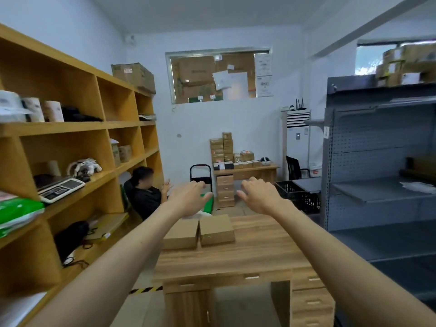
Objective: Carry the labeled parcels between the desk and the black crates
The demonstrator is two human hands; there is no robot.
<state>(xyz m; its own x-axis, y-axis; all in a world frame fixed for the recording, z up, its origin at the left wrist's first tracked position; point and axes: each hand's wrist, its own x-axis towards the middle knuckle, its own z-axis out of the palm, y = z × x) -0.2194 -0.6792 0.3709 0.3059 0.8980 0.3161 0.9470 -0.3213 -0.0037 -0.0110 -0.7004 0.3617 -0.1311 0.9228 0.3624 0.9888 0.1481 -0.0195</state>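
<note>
Both arms are out in front, left hand (188,199) and right hand (257,197) spread wide, fingers loosely apart, holding nothing. They hover above and beyond the two parcels (199,232), plain brown cardboard boxes, flat-topped and square-edged, sitting side by side and touching on the wood-grain surface (247,251). I can't make out any label on them from this angle. The black crates (297,194) sit on the floor further back on the right, open lattice plastic. The risk, as I judge it: smooth matte cardboard gives little grip, so lifting both boxes as a pair could let one slip out from between the palms. A seated person (144,192) by the yellow shelving (70,128) narrows the walking route too.
</note>
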